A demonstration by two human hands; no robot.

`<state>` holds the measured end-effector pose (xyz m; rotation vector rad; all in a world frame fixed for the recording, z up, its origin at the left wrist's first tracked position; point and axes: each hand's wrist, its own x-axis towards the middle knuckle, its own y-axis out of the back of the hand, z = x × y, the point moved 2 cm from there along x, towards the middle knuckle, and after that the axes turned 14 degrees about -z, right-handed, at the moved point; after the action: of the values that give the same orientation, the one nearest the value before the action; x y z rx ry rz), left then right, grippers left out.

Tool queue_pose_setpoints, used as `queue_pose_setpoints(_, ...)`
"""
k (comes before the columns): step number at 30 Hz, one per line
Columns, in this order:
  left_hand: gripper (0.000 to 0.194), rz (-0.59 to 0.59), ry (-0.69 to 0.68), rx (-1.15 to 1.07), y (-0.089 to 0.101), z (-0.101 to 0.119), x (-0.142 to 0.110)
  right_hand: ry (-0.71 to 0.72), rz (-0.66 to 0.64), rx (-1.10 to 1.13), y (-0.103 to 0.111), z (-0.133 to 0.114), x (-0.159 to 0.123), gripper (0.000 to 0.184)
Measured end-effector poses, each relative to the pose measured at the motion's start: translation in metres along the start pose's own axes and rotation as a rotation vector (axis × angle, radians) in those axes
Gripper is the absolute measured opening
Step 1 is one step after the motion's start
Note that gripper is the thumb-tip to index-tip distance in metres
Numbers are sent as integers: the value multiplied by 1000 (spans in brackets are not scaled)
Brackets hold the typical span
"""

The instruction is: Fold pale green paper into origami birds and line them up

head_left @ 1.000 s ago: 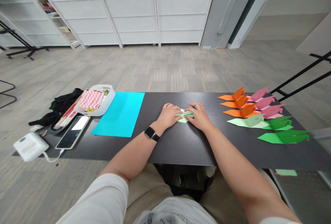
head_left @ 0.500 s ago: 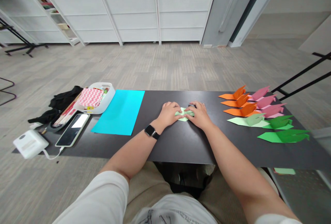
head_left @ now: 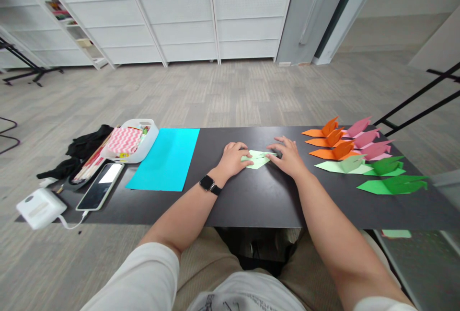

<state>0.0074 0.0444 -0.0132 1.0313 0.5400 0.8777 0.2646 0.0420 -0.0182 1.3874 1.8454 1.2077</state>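
Note:
A small folded light green paper (head_left: pixel 258 158) lies flat on the black table (head_left: pixel 251 196). My left hand (head_left: pixel 233 156), with a dark watch on the wrist, presses on the paper's left end. My right hand (head_left: pixel 288 155) lies flat with spread fingers, its fingertips on the paper's right tip. At the right of the table stand finished folded paper birds: orange ones (head_left: pixel 332 141), pink ones (head_left: pixel 366 139), a light green one (head_left: pixel 347 165) and dark green ones (head_left: pixel 393 177).
A cyan paper sheet (head_left: pixel 167 158) lies left of my hands. Further left are a white basket (head_left: pixel 138 137) with patterned paper, a phone (head_left: pixel 100 185) on a cable, a white box (head_left: pixel 38 208) and black cloth (head_left: pixel 86 141). A green scrap (head_left: pixel 395 233) lies below the table's right edge.
My right hand has slid to the right along the paper, uncovering more of it. The left hand has stayed on the left end.

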Motion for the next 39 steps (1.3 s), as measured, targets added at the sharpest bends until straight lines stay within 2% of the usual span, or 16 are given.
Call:
queue_pose_setpoints(2,23,8,-7,-5,0,0,1,56,14,9,-4,-10,3,24)
queue_pose_setpoints(4,24,13,-12,-5,-1,0,1,100,-24,-14,-11,-20,6,24)
queue_pose_setpoints(7,24,6,-2,-4,0,1,1,83,-81,-43,-20,-27,9,22)
queue_pose_setpoints(11,25,-12,25,-13,2,0,-1,34,-105,-57,-23,-25,9,22)
queue_pose_setpoints(20,41,-73,64,-5,18,-18,-16,48,-103,-55,-26,-21,10,23)
queue_pose_setpoints(24,46,-45,-20,-4,32,-17,-20,54,-89,-59,-25,-20,9,21)
queue_pose_setpoints(27,37,23,-83,-36,38,-11,-18,39,-94,-67,-24,-20,9,21)
queue_pose_setpoints(30,27,45,-131,-44,33,-1,-14,25,-100,-72,-23,-21,8,22)
queue_pose_setpoints(34,20,-20,-212,1,18,10,-9,39,-107,-65,-22,-22,8,22)
queue_pose_setpoints(39,15,-78,-203,48,11,8,-7,51,-104,-62,-22,-24,7,23)
